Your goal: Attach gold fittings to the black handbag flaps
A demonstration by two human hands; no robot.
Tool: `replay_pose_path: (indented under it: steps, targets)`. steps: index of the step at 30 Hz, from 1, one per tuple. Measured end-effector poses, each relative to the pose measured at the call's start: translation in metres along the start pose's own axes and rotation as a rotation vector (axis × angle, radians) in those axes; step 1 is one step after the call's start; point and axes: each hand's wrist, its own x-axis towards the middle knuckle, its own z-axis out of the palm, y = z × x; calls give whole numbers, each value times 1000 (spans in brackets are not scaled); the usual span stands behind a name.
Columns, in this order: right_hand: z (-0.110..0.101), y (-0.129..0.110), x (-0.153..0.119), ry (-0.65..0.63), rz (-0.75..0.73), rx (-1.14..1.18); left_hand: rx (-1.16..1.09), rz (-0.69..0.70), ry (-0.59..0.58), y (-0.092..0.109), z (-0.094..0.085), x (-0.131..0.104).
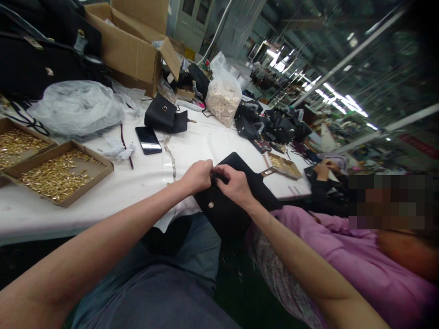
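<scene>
A flat black bag piece (236,219), apparently leather, lies slanted across the table's edge and over my lap. It has a small gold fitting (211,205) on its face. My left hand (199,176) is closed at the piece's left side, with its fingertips against a small dark part. Right beside it, my right hand (235,185) is curled, with thumb and fingers pinched on the same dark part of the bag piece. The fingers hide most of that part, so its exact shape cannot be made out.
Left on the white table (151,183) are cardboard trays (65,201) of small gold pieces, a phone (148,140) and a clear plastic bag (78,107). Further back are a small black bag (161,114), a cardboard box (130,57) and a filled plastic sack (224,98). A person in pink (329,246) sits close right.
</scene>
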Motion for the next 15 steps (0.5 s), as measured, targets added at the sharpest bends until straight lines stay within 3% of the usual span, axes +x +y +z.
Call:
replay_pose_path:
  steps: [15]
  targets:
    - [9, 5, 3, 91, 111, 78, -32, 32, 9, 0, 0, 2]
